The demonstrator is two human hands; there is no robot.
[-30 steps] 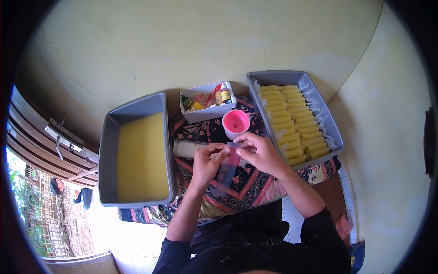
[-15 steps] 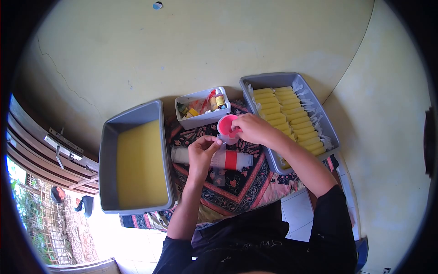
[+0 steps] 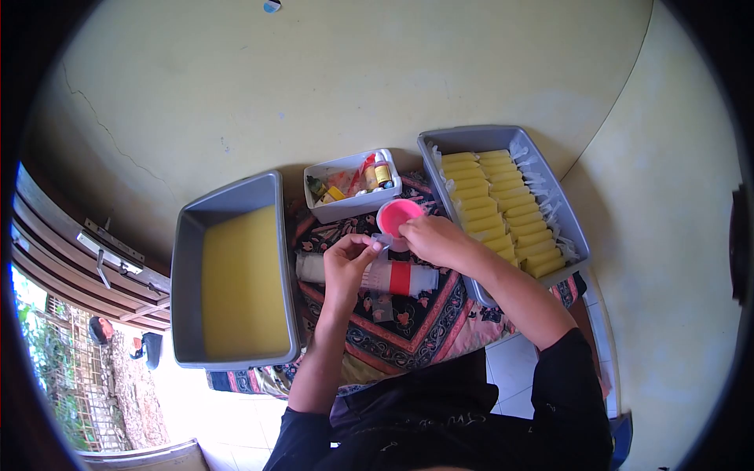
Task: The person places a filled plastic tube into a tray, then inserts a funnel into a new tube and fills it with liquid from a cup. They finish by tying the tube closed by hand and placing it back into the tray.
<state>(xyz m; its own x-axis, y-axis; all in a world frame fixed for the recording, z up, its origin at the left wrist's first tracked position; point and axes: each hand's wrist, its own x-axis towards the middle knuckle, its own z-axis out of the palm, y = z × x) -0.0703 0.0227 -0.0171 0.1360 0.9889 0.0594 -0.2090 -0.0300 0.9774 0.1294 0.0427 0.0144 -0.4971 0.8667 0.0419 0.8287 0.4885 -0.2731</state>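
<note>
One left hand (image 3: 343, 265) still pinches the clear bag (image 3: 382, 250); just beyond its fingertips is the pink vessel (image 3: 399, 213). The right hand (image 3: 437, 239), formerly at the bag, now curls at the vessel's near side; I cannot tell whether it grasps. Yellow pouches (image 3: 514, 210) lie farther right.

The two big tubs, left (image 3: 290, 314) and right (image 3: 582, 228), look like smooth grey plastic, a little shiny at the rim. The small box (image 3: 338, 210) is pale plastic, also smooth. The funnel (image 3: 402, 210) is pink and looks like glossy plastic. The bag (image 3: 382, 308) at the left hand (image 3: 350, 263) is thin, clear plastic. The patterned cloth (image 3: 408, 345) looks soft and matt. The wall (image 3: 377, 71) is painted, rather matt, with a fine crack.
</note>
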